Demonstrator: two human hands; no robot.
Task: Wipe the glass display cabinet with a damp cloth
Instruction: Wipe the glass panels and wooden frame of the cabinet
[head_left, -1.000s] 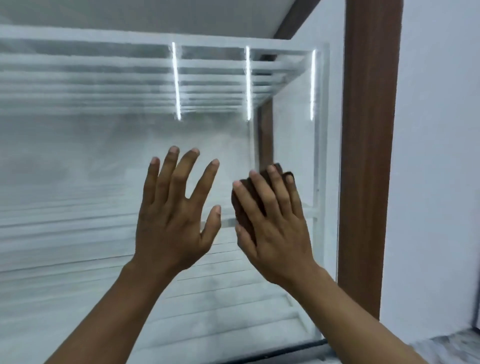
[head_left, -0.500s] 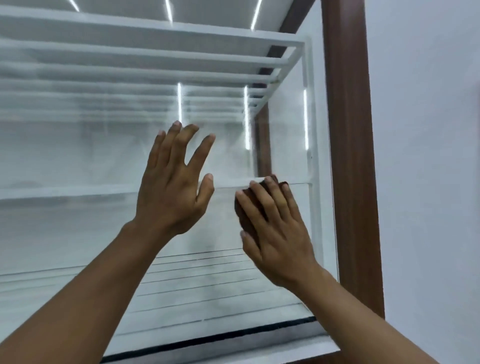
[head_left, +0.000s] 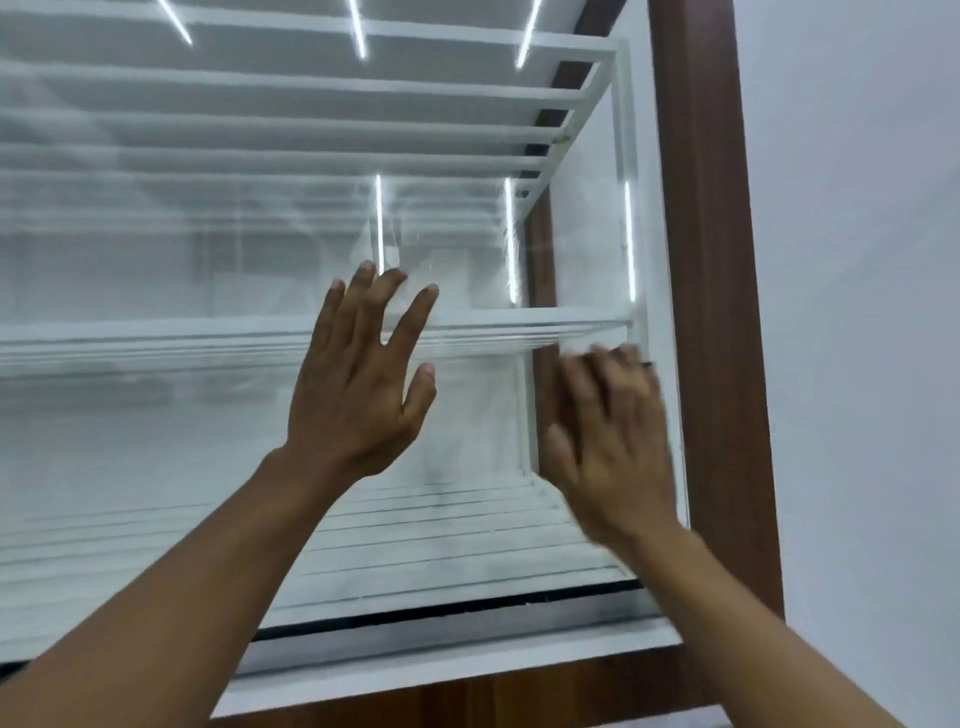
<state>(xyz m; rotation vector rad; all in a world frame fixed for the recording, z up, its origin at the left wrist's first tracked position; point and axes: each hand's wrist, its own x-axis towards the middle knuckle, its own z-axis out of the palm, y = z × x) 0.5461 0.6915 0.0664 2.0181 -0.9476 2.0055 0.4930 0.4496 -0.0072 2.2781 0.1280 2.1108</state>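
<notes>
One cloth sliver past right fingers

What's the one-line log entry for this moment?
task: wipe cabinet glass | left hand: open, spread, at glass | right hand: blurred, flat over mostly hidden dark cloth, near right edge

- Brown wood-grain upright: vertical, running from the top edge of view down toward the lower right.
- Plain pale wall: fills the area right of the upright and meets its edge.
- Brown wood-grain panel: horizontal band along the bottom, joining the upright's foot.
- Narrower dark brown strip: farther back, left of the upright.
- Three bright linear lights: overhead near the top edge, set apart.
</notes>
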